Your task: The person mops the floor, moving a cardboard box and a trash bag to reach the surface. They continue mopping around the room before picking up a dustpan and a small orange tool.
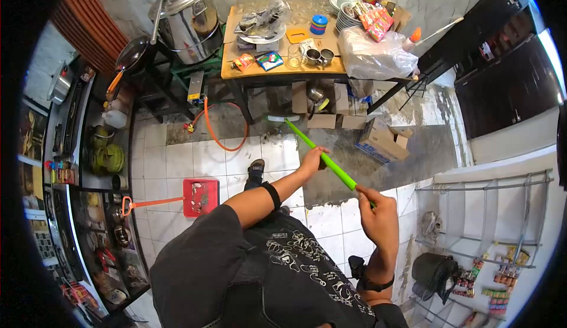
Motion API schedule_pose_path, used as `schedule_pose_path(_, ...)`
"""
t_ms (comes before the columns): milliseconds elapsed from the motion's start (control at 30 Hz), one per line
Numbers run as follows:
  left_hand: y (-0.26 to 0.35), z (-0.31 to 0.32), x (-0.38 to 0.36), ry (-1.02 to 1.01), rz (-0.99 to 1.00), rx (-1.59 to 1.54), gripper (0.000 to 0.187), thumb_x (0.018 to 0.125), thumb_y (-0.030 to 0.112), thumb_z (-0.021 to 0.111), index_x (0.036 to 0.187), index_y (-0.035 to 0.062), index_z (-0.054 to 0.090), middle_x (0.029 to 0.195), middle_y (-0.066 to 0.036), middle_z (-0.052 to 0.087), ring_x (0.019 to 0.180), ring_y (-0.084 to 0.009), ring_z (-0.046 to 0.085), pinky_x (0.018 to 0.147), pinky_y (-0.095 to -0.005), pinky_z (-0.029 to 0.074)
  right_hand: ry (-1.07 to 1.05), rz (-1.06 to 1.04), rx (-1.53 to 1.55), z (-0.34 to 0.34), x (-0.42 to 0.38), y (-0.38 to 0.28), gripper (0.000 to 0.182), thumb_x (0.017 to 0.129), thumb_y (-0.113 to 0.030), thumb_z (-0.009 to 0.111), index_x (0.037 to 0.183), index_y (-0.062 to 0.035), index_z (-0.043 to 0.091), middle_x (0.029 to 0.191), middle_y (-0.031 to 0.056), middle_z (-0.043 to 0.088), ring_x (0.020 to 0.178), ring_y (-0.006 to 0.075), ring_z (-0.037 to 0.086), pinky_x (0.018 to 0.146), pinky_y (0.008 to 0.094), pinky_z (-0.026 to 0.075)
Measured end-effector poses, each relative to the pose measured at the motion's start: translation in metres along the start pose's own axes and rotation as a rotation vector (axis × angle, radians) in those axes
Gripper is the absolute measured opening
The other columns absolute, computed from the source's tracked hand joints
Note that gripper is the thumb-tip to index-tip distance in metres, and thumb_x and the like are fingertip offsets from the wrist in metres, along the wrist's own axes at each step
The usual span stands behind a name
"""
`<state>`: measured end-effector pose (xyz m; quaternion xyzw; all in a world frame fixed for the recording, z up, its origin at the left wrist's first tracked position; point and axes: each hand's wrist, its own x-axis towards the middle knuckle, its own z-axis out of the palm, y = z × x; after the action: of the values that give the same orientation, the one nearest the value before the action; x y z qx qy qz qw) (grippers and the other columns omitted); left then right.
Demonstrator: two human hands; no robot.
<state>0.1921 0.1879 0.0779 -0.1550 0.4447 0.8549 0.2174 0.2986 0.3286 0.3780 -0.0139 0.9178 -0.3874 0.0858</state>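
Note:
A broom with a bright green handle [328, 161] slants from my body toward the table. Its pale head [283, 119] lies on the floor in front of the table. My left hand [312, 162] is wrapped around the handle partway down. Near the top end of the handle, my right hand [377, 213] grips it too, with the thumb along the stick. To my left on the white tiles sits a red dustpan [214, 199] with scraps in it, its long orange handle pointing left.
A wooden table [236, 71] bears glasses, cups, plates and packets. Under it stands an open cardboard box [322, 121], with another box [383, 141] to the right. An orange hose [214, 139] loops on the floor. Shelves [69, 192] line the left; a wire rack [484, 180] stands right.

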Motion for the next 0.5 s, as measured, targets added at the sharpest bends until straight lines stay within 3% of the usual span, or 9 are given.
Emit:
schedule_pose_path(33,0.007,-0.004,0.004,0.002,0.01,-0.001,0.023,0.086,0.005,0.048,0.106,0.0104,0.056,0.082,-0.004,0.056,0.066,-0.0118,0.049,0.059,-0.0234,0.041,0.0,-0.01,-0.001,0.007,0.008,0.003,0.021,0.085,-0.01,0.056,0.098,0.004,0.065,0.068,0.0232,0.061,0.054,0.0304,0.06,0.051,0.0351,0.045)
schedule_pose_path(133,0.013,-0.029,0.02,0.112,0.298,0.448,0.041,0.078,-0.009,0.045,0.115,0.0083,0.052,0.087,-0.005,0.056,0.078,-0.0133,0.054,0.068,-0.0269,0.045,0.095,-0.087,0.032,0.055,0.04,0.028,0.023,0.086,-0.015,0.055,0.098,0.0016,0.066,0.068,0.0228,0.061,0.052,0.0317,0.058,0.051,0.0362,0.044)
schedule_pose_path(167,-0.013,-0.061,0.047,0.143,0.466,0.556,0.036,0.077,-0.002,0.054,0.11,0.011,0.053,0.091,-0.009,0.063,0.077,-0.0196,0.064,0.07,-0.0313,0.05,0.093,-0.09,0.001,0.073,0.049,0.034,0.024,0.086,-0.017,0.056,0.098,0.0005,0.066,0.069,0.0232,0.061,0.053,0.0325,0.059,0.051,0.037,0.045)
schedule_pose_path(233,0.002,-0.077,0.033,0.309,0.428,0.873,0.036,0.075,0.002,0.061,0.108,0.0135,0.053,0.088,-0.013,0.064,0.082,-0.0283,0.064,0.069,-0.0368,0.05,0.152,-0.238,0.073,0.118,0.058,0.055,0.024,0.084,-0.019,0.058,0.097,-0.0014,0.067,0.07,0.0234,0.062,0.057,0.0342,0.061,0.054,0.0387,0.047)
schedule_pose_path(333,0.002,-0.12,0.036,0.266,0.59,1.196,0.028,0.075,0.008,0.063,0.102,0.0148,0.056,0.089,-0.017,0.063,0.085,-0.0374,0.061,0.069,-0.0443,0.048,0.052,-0.322,-0.048,0.134,0.052,0.041,0.023,0.082,-0.02,0.061,0.094,-0.0015,0.067,0.071,0.0232,0.062,0.062,0.0348,0.063,0.057,0.0401,0.049)
schedule_pose_path(433,0.0,-0.142,0.041,0.239,0.389,1.319,0.019,0.076,0.011,0.063,0.095,0.0166,0.06,0.088,-0.018,0.063,0.086,-0.0377,0.06,0.07,-0.0468,0.048,-0.04,-0.226,0.027,0.119,0.04,0.011,0.022,0.08,-0.019,0.062,0.093,-0.0021,0.068,0.071,0.0226,0.062,0.061,0.0344,0.063,0.057,0.0399,0.049)
schedule_pose_path(500,-0.009,-0.149,0.038,0.206,0.374,1.299,0.013,0.077,0.015,0.062,0.089,0.0175,0.063,0.088,-0.018,0.062,0.087,-0.0383,0.06,0.069,-0.0488,0.048,-0.001,-0.264,0.026,0.109,0.034,0.0,0.021,0.08,-0.02,0.063,0.09,-0.0023,0.068,0.07,0.0213,0.063,0.059,0.0333,0.063,0.056,0.0391,0.049)
